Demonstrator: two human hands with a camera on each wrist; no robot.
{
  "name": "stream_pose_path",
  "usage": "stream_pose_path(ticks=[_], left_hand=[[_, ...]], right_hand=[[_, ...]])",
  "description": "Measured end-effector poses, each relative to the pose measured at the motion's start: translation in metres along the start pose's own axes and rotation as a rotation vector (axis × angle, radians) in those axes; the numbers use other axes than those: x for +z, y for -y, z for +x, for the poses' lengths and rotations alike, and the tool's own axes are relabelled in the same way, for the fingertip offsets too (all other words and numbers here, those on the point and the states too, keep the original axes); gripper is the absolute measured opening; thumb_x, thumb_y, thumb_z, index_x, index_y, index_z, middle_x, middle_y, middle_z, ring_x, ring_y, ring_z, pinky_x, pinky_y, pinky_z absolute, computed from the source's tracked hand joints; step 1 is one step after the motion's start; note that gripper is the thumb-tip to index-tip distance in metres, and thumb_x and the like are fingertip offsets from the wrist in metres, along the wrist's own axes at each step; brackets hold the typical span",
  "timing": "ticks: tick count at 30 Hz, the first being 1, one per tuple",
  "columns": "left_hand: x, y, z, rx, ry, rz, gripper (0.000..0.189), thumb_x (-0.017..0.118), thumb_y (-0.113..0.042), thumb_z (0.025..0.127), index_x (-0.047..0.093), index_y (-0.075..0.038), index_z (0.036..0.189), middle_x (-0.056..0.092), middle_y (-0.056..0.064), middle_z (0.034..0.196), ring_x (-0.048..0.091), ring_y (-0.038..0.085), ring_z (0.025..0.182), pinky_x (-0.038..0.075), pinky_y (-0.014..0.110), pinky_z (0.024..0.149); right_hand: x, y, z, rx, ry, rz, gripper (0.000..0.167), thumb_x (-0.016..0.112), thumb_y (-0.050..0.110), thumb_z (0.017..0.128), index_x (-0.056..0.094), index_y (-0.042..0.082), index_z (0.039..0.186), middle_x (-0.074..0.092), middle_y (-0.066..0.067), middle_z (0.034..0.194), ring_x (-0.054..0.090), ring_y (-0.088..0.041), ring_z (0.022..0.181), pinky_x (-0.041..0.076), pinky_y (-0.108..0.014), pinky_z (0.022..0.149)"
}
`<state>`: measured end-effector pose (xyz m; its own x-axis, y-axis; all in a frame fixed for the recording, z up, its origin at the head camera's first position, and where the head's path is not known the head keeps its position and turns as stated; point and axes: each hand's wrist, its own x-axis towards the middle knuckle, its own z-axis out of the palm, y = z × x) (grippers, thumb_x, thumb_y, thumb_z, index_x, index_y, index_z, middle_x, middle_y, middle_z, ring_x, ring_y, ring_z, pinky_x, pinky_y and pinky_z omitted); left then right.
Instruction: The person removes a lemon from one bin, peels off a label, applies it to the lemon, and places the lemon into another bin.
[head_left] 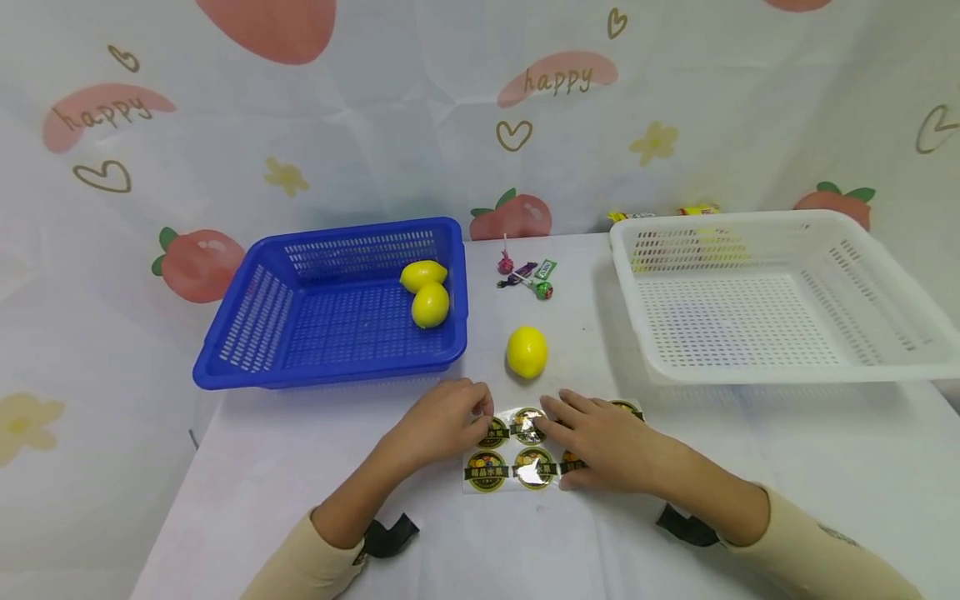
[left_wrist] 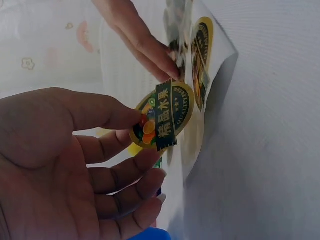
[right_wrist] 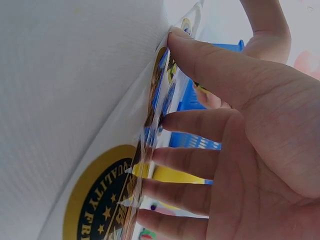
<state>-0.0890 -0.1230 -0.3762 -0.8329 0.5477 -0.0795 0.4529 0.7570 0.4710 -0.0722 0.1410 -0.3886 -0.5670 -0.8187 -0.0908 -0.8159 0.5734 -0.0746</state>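
My left hand (head_left: 446,423) pinches a round black-and-gold fruit sticker (left_wrist: 162,117) between thumb and index finger. In the left wrist view this sticker is tilted up off the sheet, and whether its far edge still adheres is unclear. The white sticker sheet (head_left: 510,486) lies on the table, bearing several round labels. Spread across its right part, my right hand (head_left: 611,442) presses it with fairly straight fingers and covers some labels. A single yellow lemon (head_left: 527,352) lies just beyond the sheet, between the hands.
A blue basket (head_left: 330,377) at left contains two lemons (head_left: 431,305). On the right stands a white basket (head_left: 787,373), with yellow wrappers (head_left: 699,210) behind it. Several small candies (head_left: 543,289) lie between the baskets. A printed cloth (head_left: 420,142) hangs at the back.
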Motion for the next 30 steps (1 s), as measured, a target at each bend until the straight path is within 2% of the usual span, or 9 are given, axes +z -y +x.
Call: stream_pose_path(ticks=[6,10,13,17,20,25,30], left_hand=[[-0.006,-0.001,-0.001,-0.019,0.049,-0.157,0.006,0.064,-0.010,0.093,0.061,-0.014,0.092,0.062,-0.004,0.088,0.059,0.016,0.086,0.051,0.036,0.080],[-0.008,-0.002,0.001,-0.036,0.042,-0.244,0.009,0.062,-0.008,0.092,0.059,-0.014,0.099,0.064,-0.005,0.092,0.060,0.014,0.087,0.051,0.035,0.081],[-0.005,-0.002,0.006,-0.029,-0.007,-0.296,0.015,0.061,-0.008,0.092,0.059,-0.016,0.104,0.063,-0.005,0.094,0.058,0.012,0.086,0.051,0.033,0.080],[0.002,-0.003,0.013,0.027,-0.109,-0.384,0.018,0.061,-0.007,0.093,0.058,-0.013,0.109,0.063,-0.004,0.095,0.058,0.013,0.087,0.053,0.034,0.080],[0.008,-0.004,0.019,0.052,-0.175,-0.455,0.017,0.060,-0.006,0.095,0.057,-0.010,0.112,0.064,-0.001,0.097,0.059,0.015,0.089,0.053,0.033,0.081],[0.015,-0.005,0.031,0.028,-0.258,-0.543,0.017,0.059,-0.006,0.096,0.057,-0.008,0.114,0.064,0.003,0.100,0.057,0.017,0.091,0.051,0.032,0.080],[0.019,-0.005,0.041,0.005,-0.322,-0.594,0.018,0.058,-0.007,0.096,0.059,-0.007,0.114,0.063,0.003,0.097,0.057,0.018,0.091,0.046,0.030,0.074]], right_hand=[[-0.001,-0.001,0.002,0.011,0.025,0.025,0.079,0.075,0.051,0.086,0.050,0.008,0.146,0.047,-0.019,0.148,0.046,-0.042,0.133,0.048,-0.054,0.097],[-0.003,-0.003,0.003,0.007,0.035,0.053,0.078,0.075,0.049,0.087,0.049,0.008,0.147,0.047,-0.019,0.148,0.046,-0.041,0.133,0.047,-0.052,0.099],[-0.004,-0.006,0.003,-0.002,0.026,0.088,0.075,0.075,0.047,0.087,0.050,0.007,0.146,0.048,-0.019,0.147,0.048,-0.040,0.132,0.046,-0.051,0.101],[-0.006,-0.012,0.005,0.008,-0.023,0.120,0.071,0.075,0.043,0.089,0.052,0.002,0.142,0.050,-0.022,0.144,0.050,-0.039,0.130,0.046,-0.050,0.101],[-0.006,-0.016,0.006,0.084,-0.067,0.130,0.074,0.075,0.042,0.089,0.050,-0.005,0.141,0.050,-0.025,0.143,0.051,-0.041,0.129,0.045,-0.051,0.102],[-0.006,-0.025,0.011,0.234,-0.125,0.191,0.082,0.074,0.042,0.090,0.042,-0.012,0.143,0.046,-0.030,0.144,0.049,-0.044,0.129,0.040,-0.053,0.105],[-0.004,-0.036,0.022,0.288,-0.177,0.331,0.088,0.075,0.040,0.090,0.034,-0.014,0.147,0.041,-0.033,0.147,0.045,-0.046,0.132,0.037,-0.055,0.108]])
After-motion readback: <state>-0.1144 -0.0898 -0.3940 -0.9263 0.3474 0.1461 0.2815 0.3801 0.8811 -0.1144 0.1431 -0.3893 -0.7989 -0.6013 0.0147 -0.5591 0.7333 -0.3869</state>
